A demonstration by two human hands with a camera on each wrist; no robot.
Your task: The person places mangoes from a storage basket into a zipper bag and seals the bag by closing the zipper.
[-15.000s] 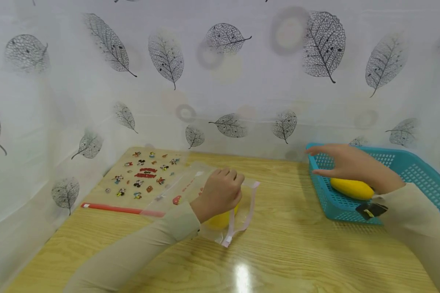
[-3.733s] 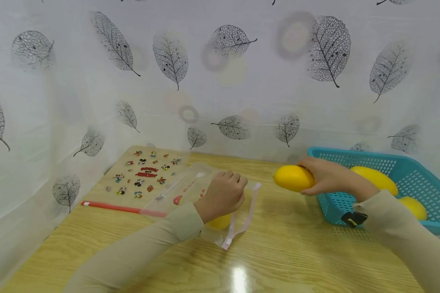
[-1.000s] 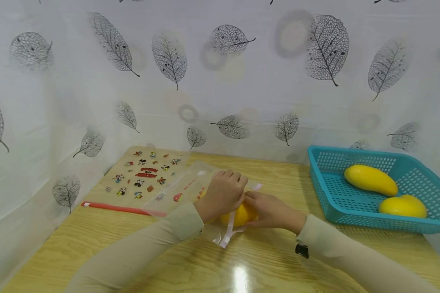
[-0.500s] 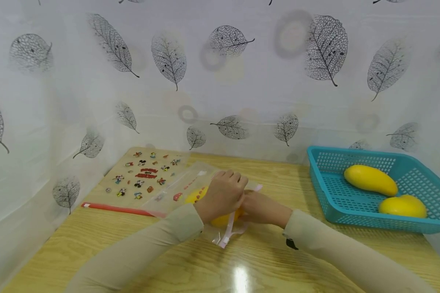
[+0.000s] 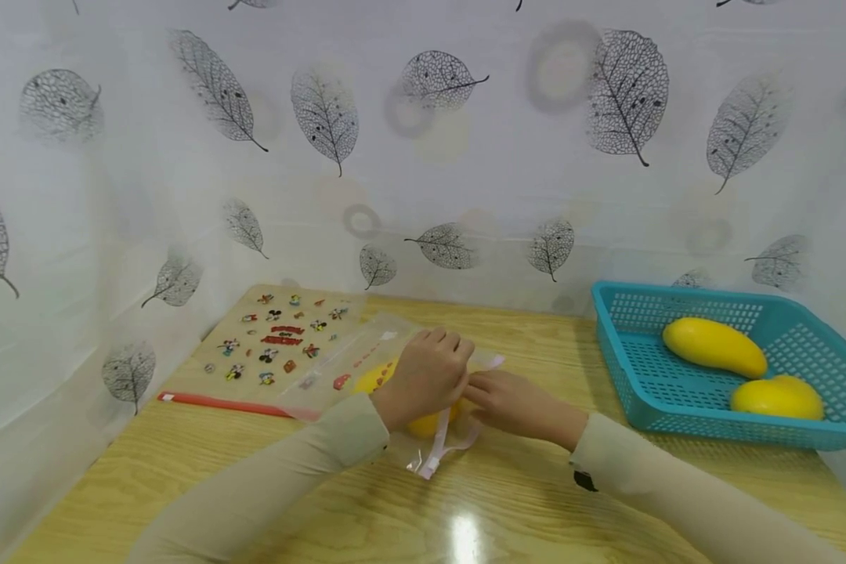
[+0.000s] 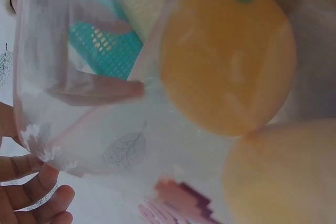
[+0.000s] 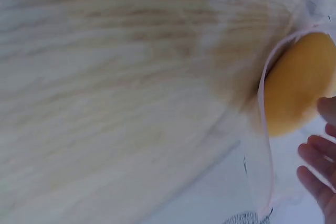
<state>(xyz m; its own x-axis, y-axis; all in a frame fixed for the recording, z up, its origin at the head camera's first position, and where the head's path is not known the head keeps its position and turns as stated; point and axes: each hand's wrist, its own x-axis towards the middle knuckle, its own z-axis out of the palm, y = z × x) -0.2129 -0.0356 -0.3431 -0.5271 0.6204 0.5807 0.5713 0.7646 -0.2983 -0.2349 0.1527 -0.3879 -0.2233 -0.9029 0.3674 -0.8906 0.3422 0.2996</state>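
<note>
In the head view my left hand (image 5: 428, 377) pinches the upper edge of a clear slider zip bag (image 5: 423, 458) with a pale pink zip strip. The left wrist view has those fingers (image 6: 31, 182) at the bag's rim. Two yellow-orange mangoes lie inside the bag: one mango (image 6: 228, 56) bears a green stem spot, and another mango (image 6: 283, 171) sits below it, partly out of frame. My right hand (image 5: 518, 403) is at the bag's mouth, its fingers (image 7: 317, 156) loosely spread beside the mango (image 7: 299, 85) and gripping nothing.
A blue-green plastic basket (image 5: 627, 376) at the right holds two yellow mangoes, one long mango (image 5: 714, 346) and one rounder mango (image 5: 777, 398). Under the held bag's far end, at left, lies a flat cartoon-printed bag (image 5: 254, 337) with a red zip (image 5: 225, 403). A leaf-patterned curtain (image 5: 479, 180) stands behind.
My right hand took a mango from the basket, brought it left into the bag, pushed it deeper, then let go and drew back slightly right. The left hand stays at the bag's edge.
</note>
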